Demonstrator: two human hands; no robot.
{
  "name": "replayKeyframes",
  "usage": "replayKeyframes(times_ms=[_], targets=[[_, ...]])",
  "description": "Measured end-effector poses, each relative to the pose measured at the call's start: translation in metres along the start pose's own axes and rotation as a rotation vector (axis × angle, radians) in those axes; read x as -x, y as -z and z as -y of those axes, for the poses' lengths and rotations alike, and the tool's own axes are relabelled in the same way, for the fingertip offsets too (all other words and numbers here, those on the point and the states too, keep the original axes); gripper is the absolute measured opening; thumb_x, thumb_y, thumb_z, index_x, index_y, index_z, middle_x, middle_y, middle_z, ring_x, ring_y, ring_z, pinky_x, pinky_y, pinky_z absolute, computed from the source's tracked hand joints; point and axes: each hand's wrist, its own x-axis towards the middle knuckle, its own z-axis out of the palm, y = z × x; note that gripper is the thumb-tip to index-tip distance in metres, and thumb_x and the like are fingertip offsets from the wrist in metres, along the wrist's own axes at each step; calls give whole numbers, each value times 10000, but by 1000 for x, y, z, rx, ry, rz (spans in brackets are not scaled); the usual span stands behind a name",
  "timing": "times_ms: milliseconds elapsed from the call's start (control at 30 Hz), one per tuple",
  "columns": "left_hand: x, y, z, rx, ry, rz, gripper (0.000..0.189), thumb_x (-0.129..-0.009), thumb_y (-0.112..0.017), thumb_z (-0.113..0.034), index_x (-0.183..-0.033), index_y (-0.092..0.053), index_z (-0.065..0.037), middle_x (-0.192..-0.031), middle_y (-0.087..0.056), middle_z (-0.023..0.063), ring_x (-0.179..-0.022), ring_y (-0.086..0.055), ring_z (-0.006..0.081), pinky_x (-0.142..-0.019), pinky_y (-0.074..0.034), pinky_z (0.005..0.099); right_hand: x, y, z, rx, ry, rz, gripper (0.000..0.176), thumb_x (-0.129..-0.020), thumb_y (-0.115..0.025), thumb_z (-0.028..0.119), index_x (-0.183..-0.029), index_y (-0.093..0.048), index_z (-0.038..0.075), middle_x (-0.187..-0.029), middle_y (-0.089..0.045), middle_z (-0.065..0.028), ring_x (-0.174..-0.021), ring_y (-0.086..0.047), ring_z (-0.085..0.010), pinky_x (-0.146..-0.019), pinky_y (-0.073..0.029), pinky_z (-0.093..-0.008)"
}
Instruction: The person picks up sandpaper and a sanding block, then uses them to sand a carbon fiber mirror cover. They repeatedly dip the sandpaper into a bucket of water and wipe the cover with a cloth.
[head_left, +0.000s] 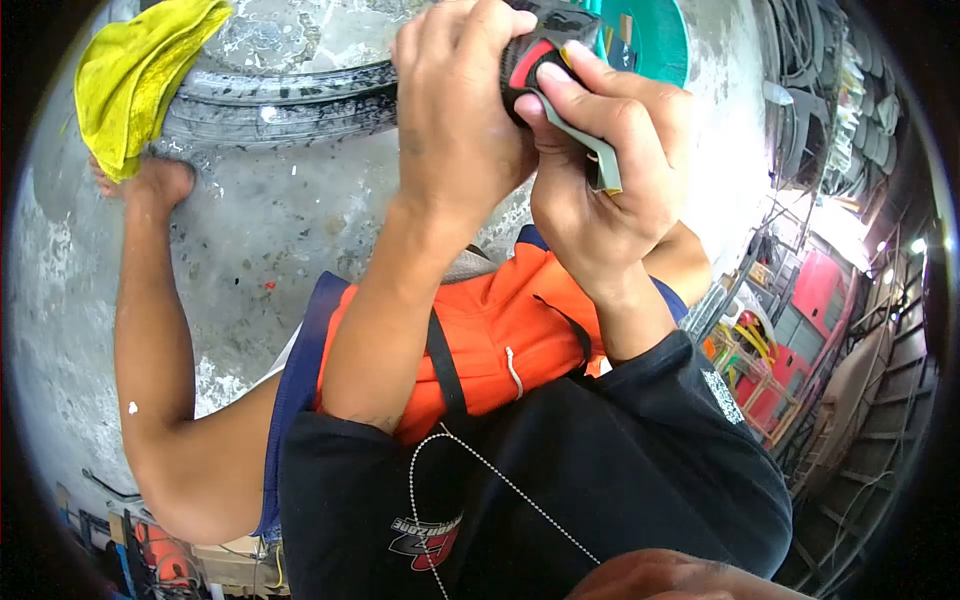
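A long, curved, glossy black bumper-like strip (280, 112), wet and speckled, runs across the floor toward my hands. My left hand (455, 110) is closed over its near end, with the fingers bent around the dark edge. In my right hand (620, 150) a folded grey-green sheet, which looks like sandpaper (580, 135), is pinched between thumb and fingers. A small black-and-red piece (532, 64) shows between the two hands, right at my right fingertips. My right fingers partly hide it.
A yellow cloth (140, 75) hangs at the far left end of the strip, above my bare foot (160, 180). Behind my right hand stands a green basin (660, 40). Along the right, racks of dark parts (800, 110) and red panels (815, 290) line the room.
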Motion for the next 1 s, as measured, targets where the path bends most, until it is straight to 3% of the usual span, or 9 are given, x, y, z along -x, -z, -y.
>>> replayKeyframes(times_ms=[200, 233, 367, 567, 700, 767, 833, 933, 1000], targets=[[-4, 7, -7, 74, 178, 98, 507, -689, -801, -178, -1118, -585, -15, -1112, -610, 233, -1055, -573, 436, -904, -460, 490, 28, 7, -5, -43, -45, -40, 267, -707, -864, -17, -947, -758, 34, -1026, -737, -143, -897, -652, -216, -832, -511, -311], [-4, 4, -8, 78, 83, 24, 534, -672, -808, -168, -1131, -584, -11, -1135, -605, 233, -1072, -567, 440, -928, -457, 488, 25, 6, 0, -59, -91, -61, 257, -714, -860, -14, -945, -758, 36, -1010, -740, -135, -896, -655, -213, -831, -510, -314], [13, -10, -7, 1, 145, -2, 518, -708, -785, -192, -1153, -586, -18, -1162, -606, 227, -1089, -563, 444, -966, -441, 514, -10, 1, -1, 9, 34, 29, 248, -711, -864, -7, -928, -748, 29, -1005, -743, -137, -877, -644, -215, -817, -507, -315], [-4, 9, -8, 57, 120, 72, 500, -731, -773, -245, -1138, -598, -13, -1162, -614, 229, -1082, -576, 449, -960, -454, 492, 19, -1, 0, -58, -47, -64, 274, -694, -865, -9, -945, -764, 35, -1020, -741, -127, -872, -639, -226, -809, -504, -309], [10, -2, 1, 30, 22, 23, 345, -842, -654, -184, -1141, -599, -21, -1164, -613, 220, -1061, -583, 434, -918, -468, 496, -12, -6, 0, -38, 57, -16, 288, -676, -870, -13, -937, -769, 54, -1036, -744, -111, -861, -635, -218, -795, -499, -300], [2, 7, -6, 40, 126, 133, 376, -817, -680, -194, -1141, -595, -23, -1156, -611, 224, -1073, -573, 438, -931, -459, 498, -3, -4, 2, -13, 34, -13, 284, -678, -873, -6, -935, -767, 51, -1036, -744, -118, -870, -630, -216, -800, -495, -304], [0, 5, -2, 119, 129, 66, 488, -746, -754, -268, -1131, -592, -17, -1149, -603, 238, -1077, -563, 453, -951, -445, 509, 20, 3, -2, -12, 3, -12, 291, -679, -876, 2, -945, -767, 48, -1038, -745, -129, -873, -629, -219, -806, -494, -310], [-2, 5, -11, 110, 104, 24, 486, -760, -754, -273, -1137, -590, -14, -1145, -606, 232, -1081, -569, 448, -943, -450, 509, 20, 4, -4, -43, 3, -3, 324, -670, -876, 3, -972, -770, 49, -1061, -742, -135, -868, -627, -223, -801, -493, -317], [5, 5, -8, 15, 141, 116, 455, -791, -739, -266, -1137, -595, -7, -1140, -609, 233, -1070, -576, 442, -946, -453, 496, -4, -2, -2, -33, 56, 15, 334, -666, -872, 5, -979, -771, 63, -1063, -738, -95, -863, -627, -220, -792, -489, -317]])
